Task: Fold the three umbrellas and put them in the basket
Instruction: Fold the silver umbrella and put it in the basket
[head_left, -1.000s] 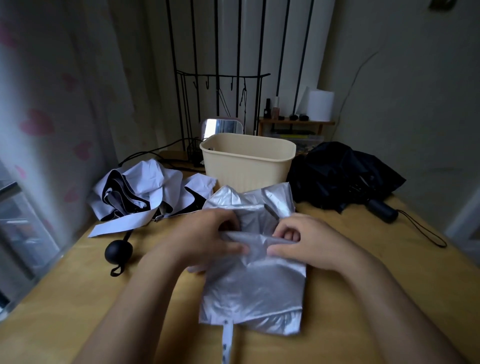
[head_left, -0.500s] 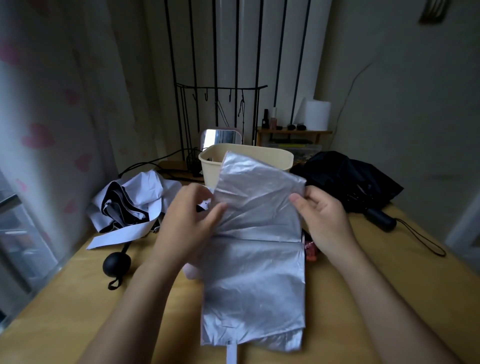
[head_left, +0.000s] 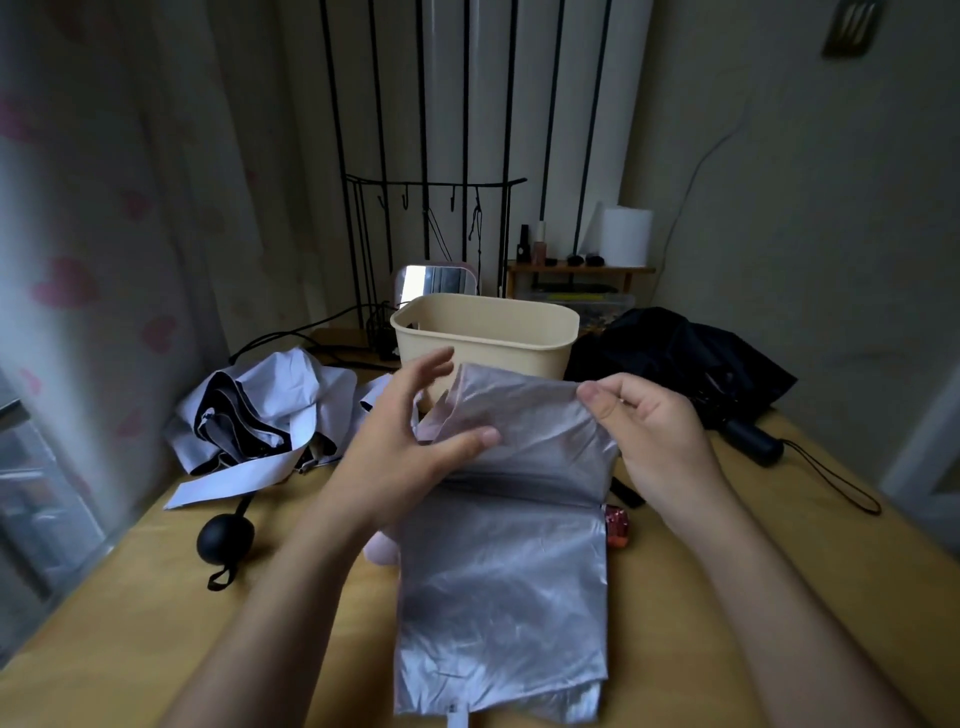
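A silver umbrella (head_left: 504, 597) lies flattened on the wooden table in front of me, its upper canopy flap lifted. My right hand (head_left: 649, 436) pinches the flap's top right corner. My left hand (head_left: 410, 447) has its thumb on the flap's left side and its fingers spread above. A cream plastic basket (head_left: 483, 335) stands just behind the flap. A white and black umbrella (head_left: 265, 415) lies crumpled at the left, its round black handle (head_left: 226, 540) near the table edge. A black umbrella (head_left: 680, 364) lies loosely at the right, its handle (head_left: 753, 441) pointing toward me.
A small red object (head_left: 617, 525) lies at the silver umbrella's right edge. A mirror (head_left: 434, 283), a black wire rack (head_left: 431, 208), a small wooden shelf (head_left: 576, 270) with bottles and a paper roll stand behind the basket. A curtain hangs at left, a wall at right.
Both hands lifted the silver umbrella's upper flap off the table and spread it. The flap has since sagged at the left, and my left fingers have come open above it.
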